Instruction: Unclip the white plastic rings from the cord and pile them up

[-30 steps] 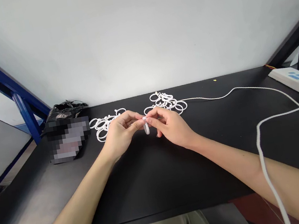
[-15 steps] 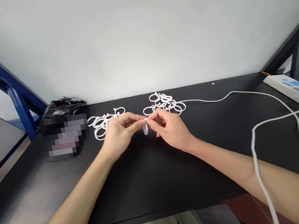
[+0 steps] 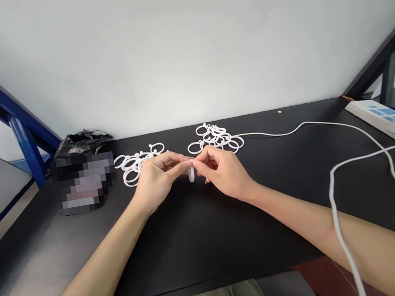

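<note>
My left hand [image 3: 155,178] and my right hand [image 3: 222,171] meet over the middle of the black table [image 3: 197,239]. Both pinch one small white plastic ring [image 3: 190,173] between thumb and fingertips, held edge-on just above the table. Behind my left hand lies a pile of white rings [image 3: 134,163]. A second pile of white rings [image 3: 214,137] lies behind my right hand.
A black bag [image 3: 81,142] and a blurred-out object [image 3: 82,182] sit at the back left. A white cable [image 3: 333,145] runs across the right side and over my right forearm. A white box [image 3: 394,122] with papers lies at the far right. A blue frame post [image 3: 26,151] stands at the left.
Both hands keep their pinch on the ring with only small finger shifts; the ring sits slightly lower. The view has drifted a little.
</note>
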Demonstrator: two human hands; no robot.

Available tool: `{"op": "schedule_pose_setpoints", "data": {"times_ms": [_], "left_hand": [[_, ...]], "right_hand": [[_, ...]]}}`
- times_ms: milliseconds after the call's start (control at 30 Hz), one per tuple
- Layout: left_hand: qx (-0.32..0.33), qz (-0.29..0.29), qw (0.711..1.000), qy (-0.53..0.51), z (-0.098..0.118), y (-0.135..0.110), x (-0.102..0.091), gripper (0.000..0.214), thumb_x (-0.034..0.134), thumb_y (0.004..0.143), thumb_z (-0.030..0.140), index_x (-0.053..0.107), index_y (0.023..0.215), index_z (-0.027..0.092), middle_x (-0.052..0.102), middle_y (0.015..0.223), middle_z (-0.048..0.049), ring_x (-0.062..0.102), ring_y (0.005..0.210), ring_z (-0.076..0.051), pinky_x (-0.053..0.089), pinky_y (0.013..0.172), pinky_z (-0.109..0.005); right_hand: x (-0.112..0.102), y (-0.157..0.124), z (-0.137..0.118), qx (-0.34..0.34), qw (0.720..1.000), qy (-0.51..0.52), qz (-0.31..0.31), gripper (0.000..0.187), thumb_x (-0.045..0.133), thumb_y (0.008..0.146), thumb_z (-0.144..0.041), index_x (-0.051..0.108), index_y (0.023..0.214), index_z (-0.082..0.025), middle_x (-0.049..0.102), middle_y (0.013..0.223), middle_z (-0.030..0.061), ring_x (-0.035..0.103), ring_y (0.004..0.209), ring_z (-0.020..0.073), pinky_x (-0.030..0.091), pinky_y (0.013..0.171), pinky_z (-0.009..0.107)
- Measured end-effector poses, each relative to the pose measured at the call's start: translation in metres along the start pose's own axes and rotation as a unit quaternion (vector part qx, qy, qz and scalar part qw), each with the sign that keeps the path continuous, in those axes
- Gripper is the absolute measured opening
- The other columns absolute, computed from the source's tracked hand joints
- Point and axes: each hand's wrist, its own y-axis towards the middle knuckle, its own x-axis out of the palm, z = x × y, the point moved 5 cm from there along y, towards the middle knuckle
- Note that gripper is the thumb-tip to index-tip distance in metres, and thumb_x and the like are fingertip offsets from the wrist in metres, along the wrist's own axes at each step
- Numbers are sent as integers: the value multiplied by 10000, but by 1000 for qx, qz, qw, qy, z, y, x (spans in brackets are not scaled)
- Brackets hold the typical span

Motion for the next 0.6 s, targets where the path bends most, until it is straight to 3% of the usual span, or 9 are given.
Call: {"op": "schedule_pose_setpoints", "data": {"times_ms": [133, 267, 333, 400, 467, 533, 600], "left_hand": [[5, 2, 999, 32, 5, -2, 0, 224, 725, 817, 393, 674, 853, 178, 730, 859, -45, 681, 786, -186, 556, 795, -351], [15, -62, 996, 68, 12, -5, 8, 270, 697, 833, 372, 602, 1018, 200, 684, 1028, -42, 666, 909, -186, 543, 841, -346], [39, -78, 991, 105, 14, -5, 10, 298, 692, 826, 347, 563, 1062, 219, 654, 1111, -42, 655, 964, -192, 541, 861, -351], [70, -25, 975, 208, 16, -3, 2, 291, 671, 830, 337, 566, 1078, 229, 650, 1111, -41, 642, 966, -201, 528, 879, -372], [100, 72, 928, 350, 19, 1, -13, 284, 641, 843, 336, 598, 1102, 226, 659, 1109, -54, 617, 1003, -237, 498, 917, -409], [123, 155, 861, 468, 22, 4, -29, 298, 601, 866, 339, 628, 1133, 210, 663, 1143, -83, 573, 1092, -292, 460, 960, -449], [123, 179, 812, 541, 19, 7, -39, 341, 564, 887, 352, 635, 1176, 186, 661, 1181, -117, 538, 1142, -339, 433, 976, -485]], "right_hand": [[2, 1, 0, 8, 999, 34, -1, 258, 583, 915, -437, 580, 799, -207, 658, 712, -23, 592, 548, 100, 504, 533, 236], [1, 4, 0, 5, 999, 40, 1, 283, 563, 923, -479, 582, 844, -208, 660, 732, -26, 602, 558, 100, 497, 522, 226], [-2, 8, 0, -7, 1000, -10, -2, 266, 535, 945, -458, 598, 878, -209, 681, 775, -16, 633, 627, 113, 510, 585, 239], [-8, 12, 1, -11, 993, -115, -1, 235, 516, 961, -419, 627, 976, -212, 702, 812, -6, 655, 713, 140, 513, 674, 274], [-11, 15, 6, 5, 971, -240, -12, 276, 498, 970, -389, 625, 1142, -214, 719, 856, 16, 667, 779, 180, 507, 725, 321], [-12, 17, 12, 27, 939, -339, -41, 356, 481, 975, -361, 583, 1281, -207, 726, 960, 55, 679, 848, 224, 508, 740, 361], [-9, 18, 16, 27, 913, -403, -64, 391, 459, 984, -336, 553, 1342, -208, 709, 1090, 90, 680, 935, 259, 514, 752, 381]]}}
